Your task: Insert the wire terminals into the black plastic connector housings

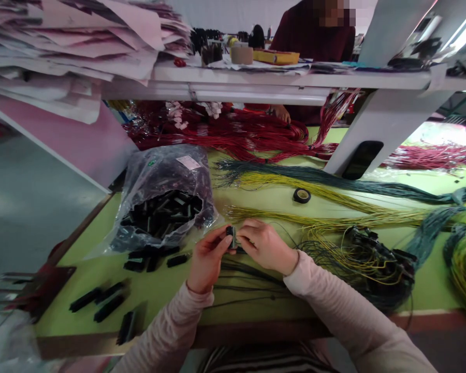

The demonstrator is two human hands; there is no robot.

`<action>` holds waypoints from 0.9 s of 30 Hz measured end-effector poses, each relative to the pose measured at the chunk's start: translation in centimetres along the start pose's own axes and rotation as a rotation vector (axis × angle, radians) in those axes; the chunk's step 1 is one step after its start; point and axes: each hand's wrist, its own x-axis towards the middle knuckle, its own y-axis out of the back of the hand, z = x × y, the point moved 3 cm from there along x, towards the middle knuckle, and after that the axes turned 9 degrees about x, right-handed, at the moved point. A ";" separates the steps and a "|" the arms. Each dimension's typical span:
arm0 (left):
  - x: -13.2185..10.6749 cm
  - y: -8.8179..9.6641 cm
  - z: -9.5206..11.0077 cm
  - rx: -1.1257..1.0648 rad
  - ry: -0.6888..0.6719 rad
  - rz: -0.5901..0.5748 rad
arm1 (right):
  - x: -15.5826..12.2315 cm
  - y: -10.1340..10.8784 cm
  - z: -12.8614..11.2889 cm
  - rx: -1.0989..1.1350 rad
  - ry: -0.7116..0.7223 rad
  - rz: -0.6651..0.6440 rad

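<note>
Upright between the thumb and fingers of my left hand (207, 256) is a small black connector housing (231, 237). My right hand (262, 243) is closed in a pinch right beside the connector's face. A thin dark wire (289, 233) comes out from behind that hand and curves off to the right; its end at the fingertips is hidden. Dark wires (252, 269) lie on the table beneath both hands. Left of my left hand, several black connector housings (149, 256) lie loose in front of an open plastic bag (165, 176) filled with more of them.
More housings (108, 305) lie at the front left. Yellow wires (272, 212), green wires (314, 176) and a black tape roll (302, 195) are beyond my hands. Wired connectors (376, 248) pile up at right. A shelf (256, 77) crosses behind; a person's hand (281, 113) touches red wires (233, 129).
</note>
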 end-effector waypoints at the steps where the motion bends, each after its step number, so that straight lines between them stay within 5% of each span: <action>1: 0.0 0.0 -0.1 -0.029 0.008 0.012 | 0.1 0.0 -0.1 0.005 -0.003 0.004; 8: 0.1 0.1 -0.4 -0.094 0.037 -0.034 | 0.5 0.5 -0.1 0.191 0.025 -0.009; 19: -0.3 0.3 0.6 0.192 -0.212 -0.016 | -0.1 -0.3 0.4 0.130 -0.011 -0.029; 27: -0.1 0.3 0.4 0.057 -0.083 -0.036 | -0.6 0.5 0.1 0.193 -0.051 0.046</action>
